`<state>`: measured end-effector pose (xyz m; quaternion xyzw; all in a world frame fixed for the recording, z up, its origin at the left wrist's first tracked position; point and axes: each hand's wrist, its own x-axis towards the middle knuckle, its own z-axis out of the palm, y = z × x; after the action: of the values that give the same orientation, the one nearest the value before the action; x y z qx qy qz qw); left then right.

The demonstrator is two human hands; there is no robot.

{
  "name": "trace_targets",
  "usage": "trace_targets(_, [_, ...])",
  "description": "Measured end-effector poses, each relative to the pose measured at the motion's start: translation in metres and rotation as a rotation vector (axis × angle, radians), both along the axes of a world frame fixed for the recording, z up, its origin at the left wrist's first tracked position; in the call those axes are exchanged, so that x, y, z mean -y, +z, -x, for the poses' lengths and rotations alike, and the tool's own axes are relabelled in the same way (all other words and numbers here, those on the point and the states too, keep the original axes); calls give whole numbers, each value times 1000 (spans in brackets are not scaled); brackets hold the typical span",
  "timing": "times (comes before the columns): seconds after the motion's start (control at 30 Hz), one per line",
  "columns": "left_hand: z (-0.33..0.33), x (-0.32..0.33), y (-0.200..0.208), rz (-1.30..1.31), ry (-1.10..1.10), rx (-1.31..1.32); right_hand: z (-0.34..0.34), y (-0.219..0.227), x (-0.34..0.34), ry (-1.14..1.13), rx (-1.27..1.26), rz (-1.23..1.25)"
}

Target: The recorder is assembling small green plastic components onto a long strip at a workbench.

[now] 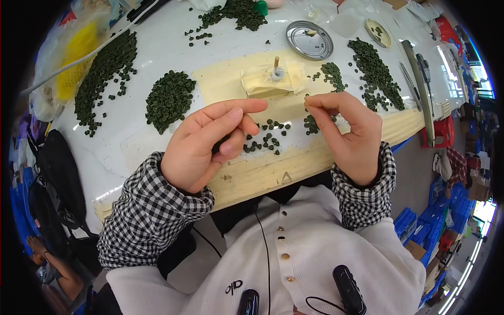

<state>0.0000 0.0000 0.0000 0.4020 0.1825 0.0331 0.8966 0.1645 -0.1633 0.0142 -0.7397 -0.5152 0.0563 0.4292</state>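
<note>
My left hand [210, 139] hovers over the near side of the table, its index finger stretched to the right and its other fingers curled in. Something dark shows between those curled fingers and the palm; its kind is hidden. To the right, my right hand [350, 128] holds thumb and index fingertip together in a pinch, and whatever is between them is too small to name. Between the hands and farther back stands a block wrapped in cream tape [262, 83], with a small white cup [278, 73] and an upright stick on it. Small dark green round parts [268, 139] lie scattered below the hands.
Heaps of dark green parts lie at left [169, 100], far left [107, 73], back and right [375, 73]. A round metal lid [310, 41] and a small dish [378, 33] stand behind. Tweezers [410, 84] and a long metal bar [420, 89] lie at the right edge.
</note>
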Motion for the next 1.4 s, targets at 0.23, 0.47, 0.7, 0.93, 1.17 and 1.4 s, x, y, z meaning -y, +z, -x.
trace_targets(0.23, [-2, 3, 3, 26, 44, -21, 2, 2, -3, 127, -77, -42])
trace_targets(0.47, [0, 1, 0, 56, -15, -9, 8, -4, -2, 169, -594, -46])
trace_targets(0.7, [-1, 4, 3, 20, -7, -35, 9, -8, -1, 197, -753, -54])
trace_targets(0.93, [-1, 6, 3, 4, -20, -4, 9, -5, -1, 202, -805, -52])
trace_targets(1.17, [-2, 9, 3, -10, -30, 32, 12, -7, -2, 232, -834, -66])
trace_targets(1.4, [-2, 9, 4, -21, -37, 10, 14, -4, -3, 241, -959, -30])
